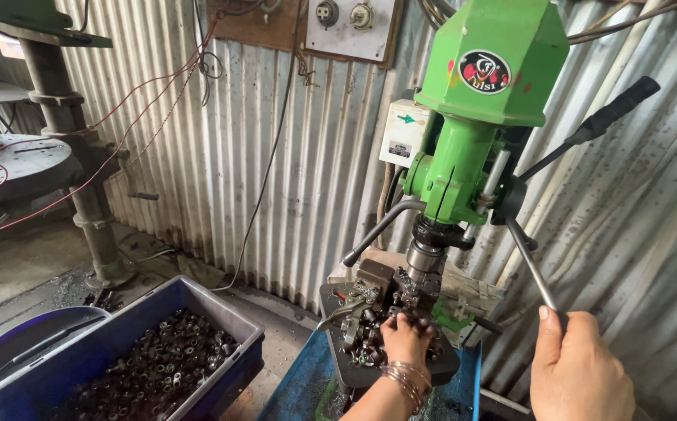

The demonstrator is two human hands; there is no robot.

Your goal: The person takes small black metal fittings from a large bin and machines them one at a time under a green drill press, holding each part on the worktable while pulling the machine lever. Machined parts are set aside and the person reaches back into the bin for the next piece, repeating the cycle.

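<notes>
1. Under the green drill press (479, 117), my left hand (405, 337) sits on the dark work table (338, 362), fingers curled down among small dark metal parts (366, 327) right below the spindle (426, 257); I cannot tell whether they pinch one.
2. My right hand (580, 370) is clamped in a fist on the lower feed handle (532, 265), thumb up along the rod.
3. Above that hand, a second handle with a black grip (615, 113) sticks out up and to the right.
4. Left of my left hand, a curved grey lever (377, 230) reaches out from the machine, close over the table.
5. Bangles (407, 380) ring my left wrist.
6. Further left and lower, a blue crate (132, 351) holds a heap of the same dark parts, with a round blue tub (11, 343) touching its far side.
7. Behind everything runs a corrugated metal wall (276, 156) with loose wires (159, 86) and a switch board (350, 27).
8. Far left stands another machine's column (73, 156) on a grimy floor (11, 265).
</notes>
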